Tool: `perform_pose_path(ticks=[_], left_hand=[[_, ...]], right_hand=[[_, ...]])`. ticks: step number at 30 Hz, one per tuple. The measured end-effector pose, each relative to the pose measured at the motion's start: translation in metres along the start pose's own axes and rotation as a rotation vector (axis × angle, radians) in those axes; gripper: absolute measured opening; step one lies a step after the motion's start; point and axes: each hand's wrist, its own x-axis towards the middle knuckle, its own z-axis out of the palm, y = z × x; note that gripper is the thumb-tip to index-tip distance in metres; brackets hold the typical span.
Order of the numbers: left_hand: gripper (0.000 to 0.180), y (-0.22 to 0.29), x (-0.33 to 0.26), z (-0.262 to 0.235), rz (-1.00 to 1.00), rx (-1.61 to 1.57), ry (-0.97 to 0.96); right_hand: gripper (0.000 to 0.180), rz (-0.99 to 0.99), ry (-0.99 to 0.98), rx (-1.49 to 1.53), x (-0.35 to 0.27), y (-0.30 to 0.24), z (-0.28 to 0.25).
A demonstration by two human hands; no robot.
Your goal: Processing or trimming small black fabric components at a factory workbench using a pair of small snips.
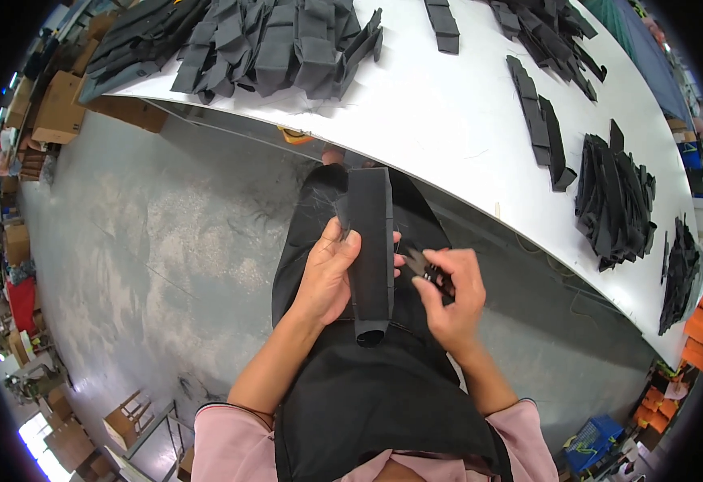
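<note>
Over my lap, my left hand grips a long dark-grey sewn fabric piece, thumb on its face and fingertips showing past its right edge. The lower end of the piece curls into an open loop. Fine loose threads stick out near its upper left side. My right hand is closed around small dark thread snips. Their blades, slightly blurred, point at the right edge of the fabric, close to my left fingertips. Whether the blades touch a thread cannot be made out.
A white table curves across in front of me. On it lie a large heap of dark fabric pieces, a smaller pile at the right and several loose strips. Cardboard boxes stand at far left; a blue crate sits low at right.
</note>
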Motion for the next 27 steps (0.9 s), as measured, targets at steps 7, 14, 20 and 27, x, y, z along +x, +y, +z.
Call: perform_pose_path(ticks=[7, 14, 20, 27], left_hand=[[0.036, 0.002, -0.005, 0.007, -0.072, 0.03, -0.01], [0.037, 0.001, -0.003, 0.005, -0.111, 0.035, -0.009], [0.037, 0.003, -0.004, 0.007, -0.11, 0.051, -0.006], [0.035, -0.001, -0.006, 0.004, -0.121, 0.109, 0.039]], right_hand=[[0.026, -0.075, 0.004, -0.075, 0.02, 0.017, 0.006], [0.022, -0.04, 0.031, -0.069, 0.018, 0.018, 0.006], [0.026, -0.052, 0.018, -0.001, 0.015, 0.018, 0.005], [0.026, -0.071, -0.098, 0.052, 0.026, 0.005, 0.006]])
